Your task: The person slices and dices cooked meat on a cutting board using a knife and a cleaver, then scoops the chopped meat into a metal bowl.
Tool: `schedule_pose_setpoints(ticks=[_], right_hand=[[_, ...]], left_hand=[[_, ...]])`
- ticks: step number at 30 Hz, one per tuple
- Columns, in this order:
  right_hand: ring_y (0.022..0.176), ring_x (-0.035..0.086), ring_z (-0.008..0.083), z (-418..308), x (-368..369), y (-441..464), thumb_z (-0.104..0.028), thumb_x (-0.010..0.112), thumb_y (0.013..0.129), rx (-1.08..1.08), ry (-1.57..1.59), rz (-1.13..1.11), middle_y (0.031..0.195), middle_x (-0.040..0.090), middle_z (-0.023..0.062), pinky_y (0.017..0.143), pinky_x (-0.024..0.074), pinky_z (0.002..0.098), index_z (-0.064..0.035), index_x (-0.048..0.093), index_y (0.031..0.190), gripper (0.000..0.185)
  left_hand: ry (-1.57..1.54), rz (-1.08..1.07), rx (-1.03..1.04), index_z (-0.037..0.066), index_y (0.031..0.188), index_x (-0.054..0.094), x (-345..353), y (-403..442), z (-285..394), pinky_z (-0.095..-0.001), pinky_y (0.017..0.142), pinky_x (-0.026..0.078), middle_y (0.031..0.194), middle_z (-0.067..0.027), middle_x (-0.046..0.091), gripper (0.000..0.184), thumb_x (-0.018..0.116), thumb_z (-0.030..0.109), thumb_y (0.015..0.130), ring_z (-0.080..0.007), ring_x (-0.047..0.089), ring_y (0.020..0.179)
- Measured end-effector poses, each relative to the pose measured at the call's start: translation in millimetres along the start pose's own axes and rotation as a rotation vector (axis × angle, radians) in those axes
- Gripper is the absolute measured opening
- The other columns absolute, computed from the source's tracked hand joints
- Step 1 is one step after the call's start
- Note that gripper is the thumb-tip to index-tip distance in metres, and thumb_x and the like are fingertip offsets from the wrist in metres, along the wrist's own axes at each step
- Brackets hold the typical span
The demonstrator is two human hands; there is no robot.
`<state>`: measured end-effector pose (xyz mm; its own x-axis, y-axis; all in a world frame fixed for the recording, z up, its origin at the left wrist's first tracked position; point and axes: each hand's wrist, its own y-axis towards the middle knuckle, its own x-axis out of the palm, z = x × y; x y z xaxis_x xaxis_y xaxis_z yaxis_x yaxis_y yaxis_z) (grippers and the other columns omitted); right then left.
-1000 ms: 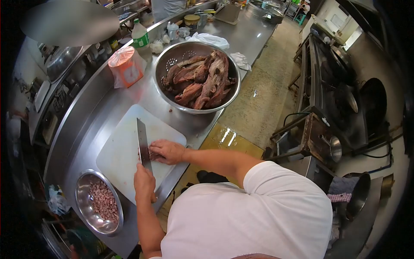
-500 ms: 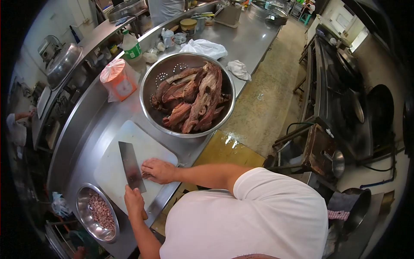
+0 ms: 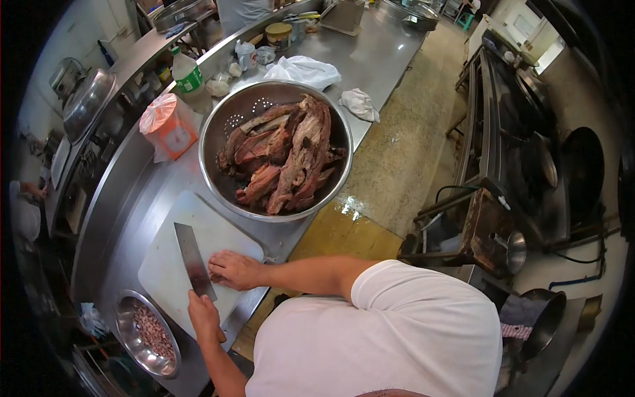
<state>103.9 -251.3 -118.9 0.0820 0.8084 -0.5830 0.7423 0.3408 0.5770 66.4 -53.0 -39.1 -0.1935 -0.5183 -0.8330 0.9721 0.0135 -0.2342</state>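
Observation:
My left hand (image 3: 204, 316) is closed around the handle of a cleaver (image 3: 192, 257), its broad blade slanting over a white cutting board (image 3: 161, 253). Just beside the blade, my right hand (image 3: 236, 270) rests on the board with its fingers curled and pressed down. A small dark bit shows at its fingertips, too hidden to name. Beyond the board stands a perforated steel colander (image 3: 210, 177) heaped with long strips of dark, smoked-looking meat (image 3: 291, 152). A steel bowl (image 3: 126, 331) near my left hand holds chopped pinkish meat (image 3: 152, 331).
On the steel counter (image 3: 126, 218) are a wrapped orange package (image 3: 170, 126), a green-labelled bottle (image 3: 188, 73), a white plastic bag (image 3: 303, 71) and a crumpled cloth (image 3: 360, 104). Stoves with woks (image 3: 582, 165) line the right. Another person (image 3: 243, 13) stands at the back.
The view has shifted slightly, so the colander and board appear a little further left. Both hands and the cleaver keep nearly the same place on the board.

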Motion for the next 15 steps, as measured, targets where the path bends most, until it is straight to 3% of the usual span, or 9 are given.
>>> schedule_pose_setpoints(ticks=[3,5,15], right_hand=[[0.116,0.06,0.0349,1.1,2.5,0.5,-0.022,0.074,0.086,0.001,0.003,0.022,0.118,0.062,0.0179,0.104,0.0458,0.0455,-0.001,0.06,0.114,0.038],[0.125,0.057,0.0355,2.1,0.6,-1.0,-0.022,0.078,0.084,0.041,0.044,-0.102,0.127,0.061,0.0186,0.109,0.0436,0.0458,0.0012,0.058,0.127,0.052],[0.121,0.06,0.0368,-0.2,3.3,0.9,-0.019,0.08,0.081,0.05,0.08,-0.091,0.126,0.062,0.0184,0.105,0.0478,0.0461,0.0004,0.06,0.126,0.053]], left_hand=[[0.013,0.033,0.036,-0.009,0.108,0.049,-0.1,1.8,3.2,-0.057,0.079,0.048,0.091,-0.0347,0.065,0.02,0.056,0.006,0.096,-0.0553,0.063,0.091],[0.046,0.029,0.06,-0.009,0.111,0.049,-2.7,3.3,8.9,-0.0581,0.079,0.048,0.091,-0.0357,0.065,0.023,0.056,0.006,0.096,-0.0561,0.063,0.091],[-0.068,-0.12,-0.008,-0.008,0.117,0.047,-9.5,15.6,-10.3,-0.0604,0.081,0.047,0.093,-0.0363,0.066,0.026,0.056,0.007,0.097,-0.0556,0.064,0.092]])
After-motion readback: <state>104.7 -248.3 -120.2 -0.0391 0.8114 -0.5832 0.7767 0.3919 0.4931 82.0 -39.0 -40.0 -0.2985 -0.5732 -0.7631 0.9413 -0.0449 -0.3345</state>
